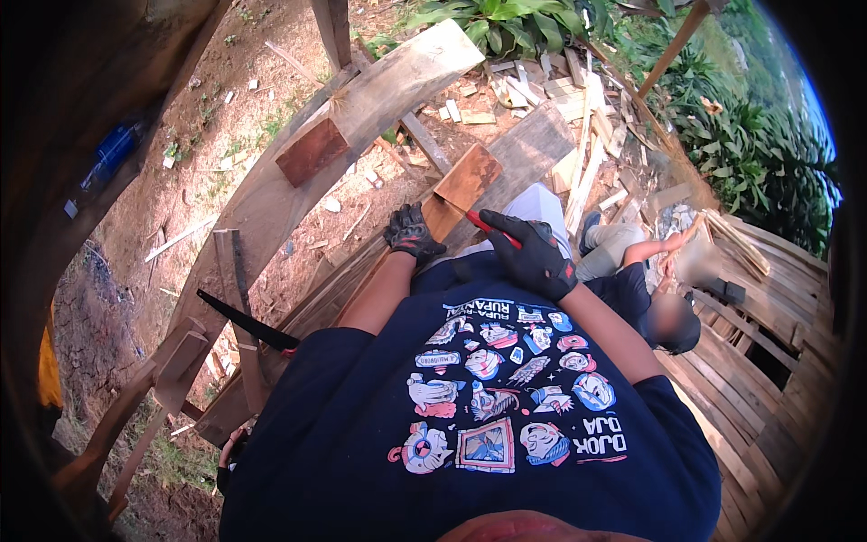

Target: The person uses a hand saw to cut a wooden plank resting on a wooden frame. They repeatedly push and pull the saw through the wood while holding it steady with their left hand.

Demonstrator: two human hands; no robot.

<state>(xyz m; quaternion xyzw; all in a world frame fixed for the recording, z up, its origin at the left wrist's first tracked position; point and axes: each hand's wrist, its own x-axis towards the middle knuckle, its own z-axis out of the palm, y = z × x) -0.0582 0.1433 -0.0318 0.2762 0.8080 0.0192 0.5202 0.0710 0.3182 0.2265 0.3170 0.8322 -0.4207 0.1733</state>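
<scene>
My left hand [413, 235], in a black glove, presses on a brown wooden plank [442, 219], fingers spread over it and thumb apart. My right hand [533, 257], gloved too, is closed round the red handle of what looks like a handsaw [476, 219]. Its thin blade, seen nearly edge-on, lies across the plank just beyond my left hand. Past the blade is the plank's reddish-brown end [469, 175]. Beneath lies a wider grey board [533, 149]. How deep the blade sits cannot be made out.
Another saw [242, 318], black-bladed, is at the left by a wooden upright. A curved timber beam [271, 194] carries a reddish wood block [312, 152]. Offcuts [474, 117] litter the ground ahead. At right, another person [646, 298] handles wood on slatted boards [722, 388].
</scene>
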